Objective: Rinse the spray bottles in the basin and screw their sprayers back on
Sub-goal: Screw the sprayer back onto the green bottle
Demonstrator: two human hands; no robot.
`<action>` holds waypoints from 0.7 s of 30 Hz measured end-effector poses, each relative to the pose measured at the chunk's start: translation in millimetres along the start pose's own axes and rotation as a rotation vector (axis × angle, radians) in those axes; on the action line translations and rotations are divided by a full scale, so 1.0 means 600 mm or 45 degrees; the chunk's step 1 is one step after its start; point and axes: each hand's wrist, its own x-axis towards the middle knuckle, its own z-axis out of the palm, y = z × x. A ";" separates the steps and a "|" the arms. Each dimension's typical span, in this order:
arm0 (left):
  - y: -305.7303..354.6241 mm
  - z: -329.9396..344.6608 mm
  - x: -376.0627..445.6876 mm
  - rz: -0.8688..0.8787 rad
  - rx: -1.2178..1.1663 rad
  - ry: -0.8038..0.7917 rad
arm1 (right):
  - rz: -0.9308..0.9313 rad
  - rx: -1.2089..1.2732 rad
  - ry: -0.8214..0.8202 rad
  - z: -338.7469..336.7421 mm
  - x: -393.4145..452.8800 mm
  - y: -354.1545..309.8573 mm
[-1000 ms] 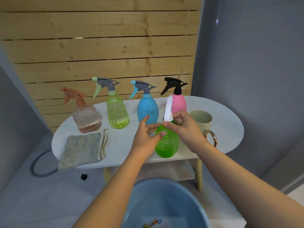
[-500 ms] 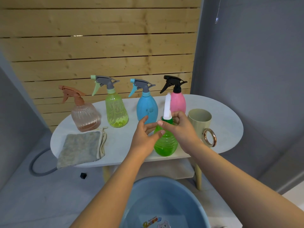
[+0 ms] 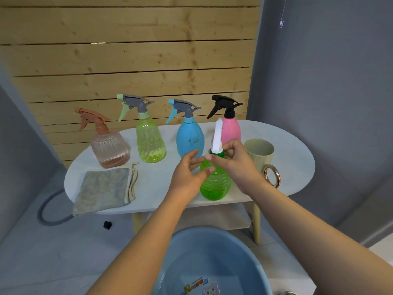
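Observation:
A green ribbed spray bottle [image 3: 215,184] stands at the front edge of the white oval table [image 3: 293,154]. Its white sprayer [image 3: 217,137] sits on the green collar. My right hand [image 3: 236,165] pinches that collar from the right. My left hand [image 3: 189,173] rests against the bottle's left side with its fingers fairly straight. Behind stand a clear pinkish bottle [image 3: 109,150], a yellow-green bottle [image 3: 150,143], a blue bottle [image 3: 189,139] and a pink bottle [image 3: 230,130], each with a sprayer on. The blue basin [image 3: 176,260] sits on the floor below my arms.
A beige cup [image 3: 258,154] with a gold ring handle stands right of the green bottle. A grey folded cloth [image 3: 104,190] lies at the table's left front. A grey hose [image 3: 50,211] and a small black cap [image 3: 107,225] lie on the floor.
The green bottle has come down to stand on the table and its sprayer has straightened upright. Both hands have stayed on it.

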 end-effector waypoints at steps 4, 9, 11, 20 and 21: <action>0.000 -0.001 -0.002 0.028 0.030 -0.015 | 0.030 0.141 -0.216 -0.016 -0.002 -0.007; 0.002 -0.005 -0.003 0.053 0.073 -0.043 | 0.027 0.104 -0.071 -0.009 0.001 0.002; 0.004 -0.007 -0.002 0.065 0.102 -0.052 | 0.044 0.071 -0.020 -0.004 0.002 0.004; 0.007 -0.008 -0.005 0.055 0.179 -0.260 | -0.018 -0.049 -0.087 -0.005 -0.004 -0.007; 0.007 -0.008 -0.005 0.062 0.185 -0.239 | -0.010 -0.023 -0.066 -0.002 -0.004 -0.007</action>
